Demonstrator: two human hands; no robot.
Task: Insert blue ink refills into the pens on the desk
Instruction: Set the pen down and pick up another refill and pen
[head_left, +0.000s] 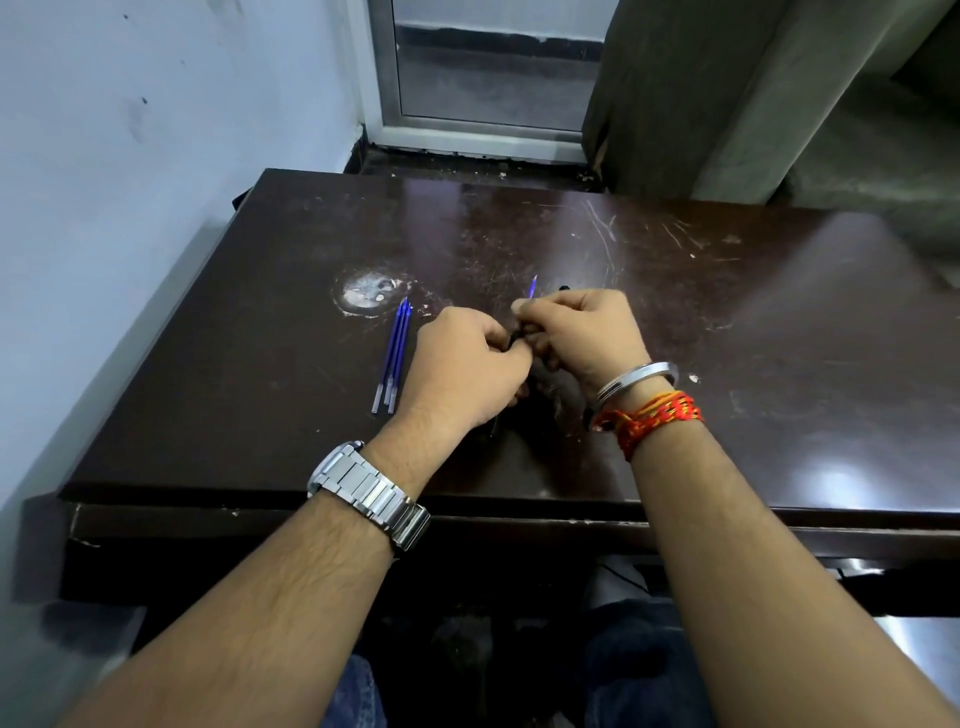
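My two hands meet over the middle of the dark brown desk (727, 312). My right hand (582, 332) pinches a blue ink refill (533, 287), whose tip sticks up past the fingers. My left hand (467, 369) is closed around a dark pen body (515, 339), mostly hidden between the fingers. A dark pen tip (564, 287) shows just beyond my right knuckles. Three spare blue refills (393, 356) lie side by side on the desk, left of my left hand.
A worn white patch (366, 293) marks the desk top beyond the spare refills. A pale wall runs along the left edge. A window frame (467, 130) and a grey curtain (701, 93) stand behind the desk. My legs are under the front edge.
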